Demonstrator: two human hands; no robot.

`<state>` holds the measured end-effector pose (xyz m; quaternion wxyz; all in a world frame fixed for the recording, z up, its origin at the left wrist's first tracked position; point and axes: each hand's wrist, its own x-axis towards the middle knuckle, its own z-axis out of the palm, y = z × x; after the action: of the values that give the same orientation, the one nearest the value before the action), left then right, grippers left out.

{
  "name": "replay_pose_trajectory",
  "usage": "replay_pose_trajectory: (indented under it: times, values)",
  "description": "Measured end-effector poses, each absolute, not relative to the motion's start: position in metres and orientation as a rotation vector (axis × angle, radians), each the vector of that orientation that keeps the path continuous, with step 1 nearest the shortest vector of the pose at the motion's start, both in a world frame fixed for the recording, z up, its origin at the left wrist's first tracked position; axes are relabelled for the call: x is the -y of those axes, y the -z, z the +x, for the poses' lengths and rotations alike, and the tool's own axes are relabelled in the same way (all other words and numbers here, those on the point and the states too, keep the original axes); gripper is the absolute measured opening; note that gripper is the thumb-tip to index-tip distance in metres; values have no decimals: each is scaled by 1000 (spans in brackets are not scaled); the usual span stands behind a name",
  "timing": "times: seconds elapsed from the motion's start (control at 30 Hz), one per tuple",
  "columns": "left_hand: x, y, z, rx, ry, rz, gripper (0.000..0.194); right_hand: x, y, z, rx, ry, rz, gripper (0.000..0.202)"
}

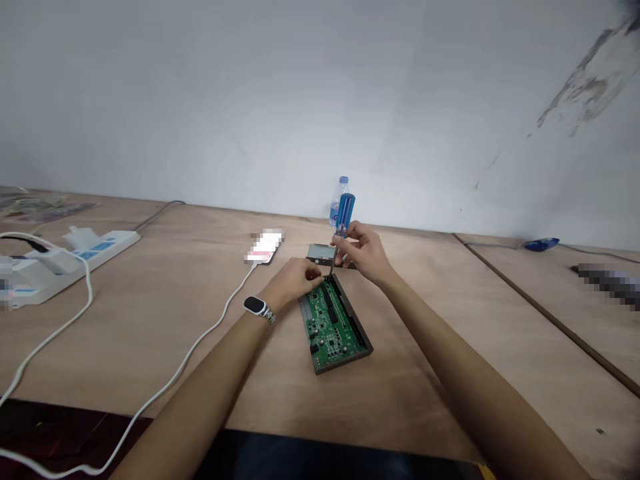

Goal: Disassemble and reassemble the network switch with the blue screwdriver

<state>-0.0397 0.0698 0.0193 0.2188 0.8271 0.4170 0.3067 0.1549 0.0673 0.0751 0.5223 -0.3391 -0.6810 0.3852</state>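
A green circuit board [334,333] lies in a shallow dark casing [354,308] on the wooden table, its long side running away from me. My right hand [364,250] is closed on a screwdriver with a translucent blue handle [345,212]. The screwdriver stands nearly upright, its shaft reaching down to the board's far end. My left hand [295,280], with a watch [255,305] on its wrist, rests at the board's far left corner. Its thumb and fingers are pinched together beside the screwdriver tip; what they hold is too small to make out.
Behind my hands lie a flat grey-screened device [321,251] and a water bottle [335,203]. A phone [266,246] on a white cable [213,328] lies left of them. A power strip [107,248] stands far left. A blue packet [541,245] and a blurred dark object [607,281] lie right.
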Motion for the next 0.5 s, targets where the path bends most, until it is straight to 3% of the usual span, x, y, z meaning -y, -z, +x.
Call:
replay_pose_trajectory:
  times: [0.5]
  values:
    - [-59, -26, -29, -1508, -700, 2385, 22, -50, -62, 125, 1427, -557, -906, 32]
